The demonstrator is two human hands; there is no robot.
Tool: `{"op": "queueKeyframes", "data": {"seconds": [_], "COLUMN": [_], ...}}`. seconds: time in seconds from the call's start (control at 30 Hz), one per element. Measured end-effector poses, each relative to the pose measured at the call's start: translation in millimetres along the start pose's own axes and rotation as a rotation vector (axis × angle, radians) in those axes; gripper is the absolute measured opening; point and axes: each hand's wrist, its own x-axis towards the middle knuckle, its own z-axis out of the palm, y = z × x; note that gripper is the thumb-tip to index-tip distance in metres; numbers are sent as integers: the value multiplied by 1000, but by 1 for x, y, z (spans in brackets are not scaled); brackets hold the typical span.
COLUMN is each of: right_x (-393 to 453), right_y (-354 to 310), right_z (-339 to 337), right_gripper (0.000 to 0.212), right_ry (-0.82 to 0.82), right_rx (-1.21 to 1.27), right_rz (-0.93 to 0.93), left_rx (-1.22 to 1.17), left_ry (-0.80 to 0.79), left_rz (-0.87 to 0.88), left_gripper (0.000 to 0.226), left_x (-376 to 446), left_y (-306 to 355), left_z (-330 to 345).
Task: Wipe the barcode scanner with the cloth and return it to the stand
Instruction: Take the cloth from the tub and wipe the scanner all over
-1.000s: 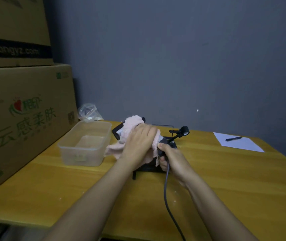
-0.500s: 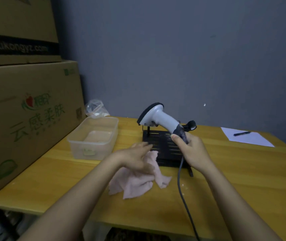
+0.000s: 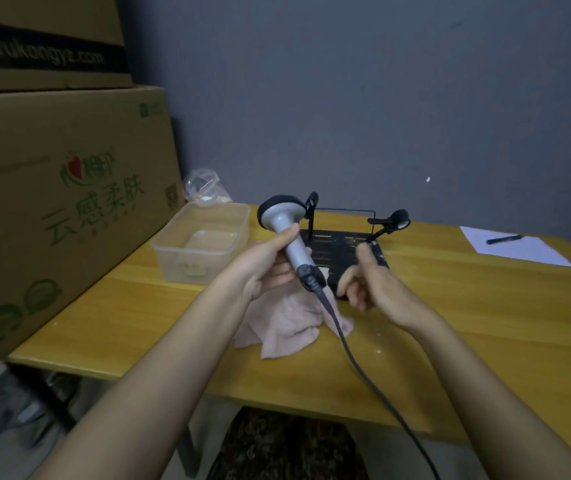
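Observation:
My left hand (image 3: pixel 270 265) grips the grey handle of the barcode scanner (image 3: pixel 282 216), whose dark-rimmed head points up and away from me. Its cable (image 3: pixel 357 362) trails down toward the table's near edge. The pink cloth (image 3: pixel 287 323) lies crumpled on the table under my left wrist, with no hand on it. My right hand (image 3: pixel 370 282) hovers just right of the scanner's lower end, fingers loosely apart and holding nothing. The black stand (image 3: pixel 343 244) sits flat behind both hands, with an upright arm at its left and a clip arm at its right.
A clear plastic tub (image 3: pixel 204 240) stands left of the stand, with a crumpled plastic bag (image 3: pixel 204 187) behind it. Stacked cardboard boxes (image 3: pixel 52 202) wall off the left. White paper (image 3: pixel 516 245) with a pen (image 3: pixel 504 239) lies at the far right. The wooden table (image 3: pixel 485 323) ends near me.
The cloth went from wrapped over the scanner to lying on the table. The scanner passed from my right hand to my left hand, and my right hand let go.

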Motion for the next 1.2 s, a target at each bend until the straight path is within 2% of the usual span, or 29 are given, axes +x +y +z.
{"op": "queueKeyframes", "data": {"seconds": [0.03,0.07,0.1,0.13,0.2,0.23,0.27,0.3,0.37,0.47,0.5,0.57,0.67,0.7,0.77,0.8,0.83,0.87,0.93,0.97,1.07,1.17,1.2], "right_x": [6,13,19,26,34,38,39,41,41,29,22,7,-1,0,4,5,6,8,14,16,20,26,27], "right_y": [4,10,14,18,19,19,17,15,10,3,1,-9,-24,-27,-25,-21,-18,-16,-9,-6,-4,-6,-4], "right_z": [1,6,15,26,51,63,73,80,83,53,39,18,20,27,43,51,57,61,63,64,59,36,26], "right_gripper": [62,51,40,43,68,68,58,44,27,22,20,21,17,23,40,47,52,54,50,44,18,16,18], "right_ry": [64,127,116,21,-209,-276,-301,-290,-144,255,351,483,497,452,261,180,140,165,369,450,463,389,413], "right_rx": [12,-153,-368,-551,-840,-925,-952,-923,-745,-329,-157,107,134,143,226,246,196,88,-161,-168,157,309,311], "right_rz": [-26,-114,-210,-281,-353,-386,-399,-394,-326,-78,-48,-114,-178,-178,-169,-175,-194,-218,-276,-284,-222,-26,51], "left_rx": [-18,-26,-31,-30,-32,-34,-34,-32,-27,-24,-22,-20,-16,7,37,42,52,48,22,26,25,48,28], "left_ry": [0,1,7,15,29,33,37,42,46,57,61,63,70,76,100,117,131,137,134,141,167,155,154], "left_rz": [6,9,15,20,32,36,35,38,45,63,65,61,62,70,51,40,38,43,57,75,149,157,141], "left_gripper": [28,28,28,28,29,30,32,35,41,42,40,33,32,42,76,81,74,60,38,34,29,30,29], "left_x": [-1,-3,-4,-5,-7,-7,-7,-6,-5,0,3,8,19,22,30,35,38,37,39,39,36,34,31], "left_y": [0,0,0,1,2,3,3,2,0,-1,-2,-3,-3,-2,-1,-1,-1,-1,-1,-2,1,6,8], "left_z": [-5,-10,-15,-19,-27,-31,-34,-38,-42,-47,-47,-39,-14,-5,9,13,16,20,25,27,28,25,24]}}
